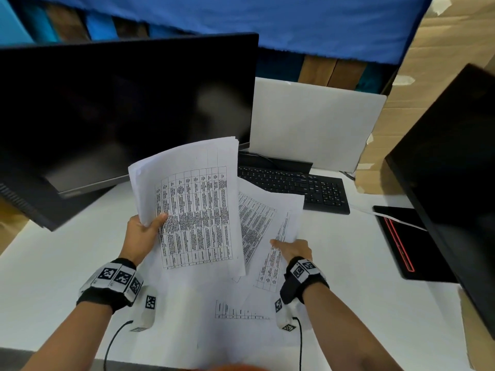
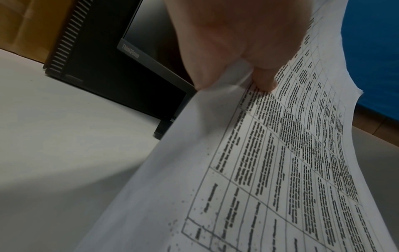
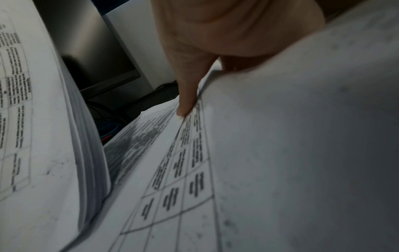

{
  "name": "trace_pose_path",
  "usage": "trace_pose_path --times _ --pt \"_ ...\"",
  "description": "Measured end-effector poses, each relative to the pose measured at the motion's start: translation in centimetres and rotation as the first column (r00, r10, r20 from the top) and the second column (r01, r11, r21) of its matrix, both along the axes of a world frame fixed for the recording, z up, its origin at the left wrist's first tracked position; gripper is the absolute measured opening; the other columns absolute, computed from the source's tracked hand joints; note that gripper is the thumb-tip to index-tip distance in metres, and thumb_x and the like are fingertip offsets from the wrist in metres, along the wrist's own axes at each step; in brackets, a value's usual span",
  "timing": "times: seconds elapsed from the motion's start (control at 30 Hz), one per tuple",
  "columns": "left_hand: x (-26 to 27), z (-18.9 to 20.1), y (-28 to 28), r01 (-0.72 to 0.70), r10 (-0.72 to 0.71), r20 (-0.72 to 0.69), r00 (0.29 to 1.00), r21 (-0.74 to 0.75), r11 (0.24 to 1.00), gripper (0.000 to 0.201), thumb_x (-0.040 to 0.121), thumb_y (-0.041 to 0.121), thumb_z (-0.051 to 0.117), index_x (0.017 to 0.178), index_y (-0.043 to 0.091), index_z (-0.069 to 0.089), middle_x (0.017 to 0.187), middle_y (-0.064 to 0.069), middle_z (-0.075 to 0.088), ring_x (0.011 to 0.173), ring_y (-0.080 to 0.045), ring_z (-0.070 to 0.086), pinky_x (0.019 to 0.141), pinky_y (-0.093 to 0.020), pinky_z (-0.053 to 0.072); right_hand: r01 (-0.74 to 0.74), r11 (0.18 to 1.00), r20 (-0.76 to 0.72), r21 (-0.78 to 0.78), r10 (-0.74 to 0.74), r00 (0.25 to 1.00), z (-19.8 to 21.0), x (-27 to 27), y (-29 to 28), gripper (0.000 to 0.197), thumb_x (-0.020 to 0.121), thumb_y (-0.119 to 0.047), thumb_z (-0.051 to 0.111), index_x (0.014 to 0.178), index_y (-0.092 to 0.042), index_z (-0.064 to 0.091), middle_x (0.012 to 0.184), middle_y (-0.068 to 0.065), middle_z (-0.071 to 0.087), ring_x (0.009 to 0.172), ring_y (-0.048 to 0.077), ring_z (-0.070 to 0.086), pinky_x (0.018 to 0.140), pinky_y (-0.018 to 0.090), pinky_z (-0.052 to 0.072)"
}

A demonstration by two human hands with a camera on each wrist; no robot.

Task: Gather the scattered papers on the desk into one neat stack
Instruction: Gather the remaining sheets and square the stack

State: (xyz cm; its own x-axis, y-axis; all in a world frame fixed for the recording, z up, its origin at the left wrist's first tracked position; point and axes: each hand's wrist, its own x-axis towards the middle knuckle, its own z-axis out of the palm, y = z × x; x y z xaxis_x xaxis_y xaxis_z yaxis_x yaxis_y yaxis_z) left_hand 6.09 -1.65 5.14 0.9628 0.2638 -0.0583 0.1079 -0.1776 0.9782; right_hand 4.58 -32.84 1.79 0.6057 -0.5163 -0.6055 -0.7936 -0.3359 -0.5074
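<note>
- Nearest the head camera: loose sheet (image 1: 235, 311) flat on the white desk (image 1: 53, 263) between the two forearms, faint table print, front edge runs toward the desk's near edge.
- Left hand (image 1: 142, 234) holds a bundle of papers (image 1: 192, 210) lifted off the desk, tilted up toward the camera. Thumb on the printed face, fingers behind, pinching the bundle's left edge.
- Left wrist view confirms it: thumb tip (image 2: 264, 81) pressed on the table print, top sheet bowing away below it.
- Right wrist view shows the bundle's edge (image 3: 86, 153) as several stacked sheets, roughly aligned.
- Right hand (image 1: 293, 250) takes a second lot of sheets (image 1: 265, 223) just right of the bundle, partly tucked under it. Thumb on top of the print, fingers hidden under the paper; looks like a pinch, but blur makes it hard to be sure.
- That second lot is fanned, not squared; its far corner overlaps the black keyboard (image 1: 294, 186).
- Dark monitor (image 1: 120, 108) stands behind the bundle; white board (image 1: 313, 121) leans behind the keyboard.
- Second dark screen (image 1: 455, 156) on the right edge, black pad with a red stripe (image 1: 401, 242) below it.
</note>
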Motion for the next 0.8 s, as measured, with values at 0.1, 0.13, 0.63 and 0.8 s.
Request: trace_pose_path --times 0.1,0.13,0.63,0.8 --pt "0.0 -0.5 0.5 -0.006 0.006 -0.007 1.0 0.007 1.0 0.012 0.086 0.013 0.058 0.091 0.001 0.058 0.075 -0.006 0.059 0.069 -0.015 0.058 0.052 -0.014 0.052 -0.025 1.0 0.0 0.002 0.025 1.0 -0.1 0.6 0.6 0.068 0.069 -0.031 0.076 0.124 0.0 0.049 0.119 0.016 0.061 0.103 0.031 0.06 0.097 0.044 0.046" --pt "-0.1 -0.7 0.6 -0.005 0.005 -0.009 1.0 0.01 1.0 0.013 0.086 0.013 0.058 0.09 0.001 0.058 0.074 -0.006 0.059 0.069 -0.015 0.058 0.05 -0.011 0.051 -0.034 0.999 0.003 0.0 0.034 0.999 0.0 0.8 0.7 0.07 0.069 -0.028 0.076 0.127 -0.001 0.046 0.122 0.016 0.06 0.106 0.031 0.059 0.098 0.044 0.045" --pt "-0.7 0.1 0.0 0.018 -0.019 -0.008 1.0 -0.049 0.999 0.01 0.087 0.009 0.055 0.095 0.004 0.055 0.078 0.0 0.06 0.073 -0.014 0.059 0.065 -0.025 0.055 -0.05 0.986 0.191 0.159 0.019 0.981 -2.0 0.6 -2.5 0.045 0.07 -0.015 0.076 0.11 0.002 0.062 0.105 0.016 0.067 0.091 0.027 0.063 0.079 0.03 0.052" --pt "-0.1 0.8 -0.1 0.008 -0.008 -0.001 1.0 -0.045 0.999 0.021 0.087 0.009 0.055 0.104 -0.002 0.057 0.085 -0.007 0.061 0.082 -0.027 0.057 0.083 -0.038 0.045 0.004 0.989 0.234 0.149 -0.039 0.971 -1.5 -0.9 -7.6 0.042 0.072 -0.008 0.074 0.109 0.005 0.061 0.109 0.017 0.066 0.097 0.029 0.063 0.09 0.039 0.052"
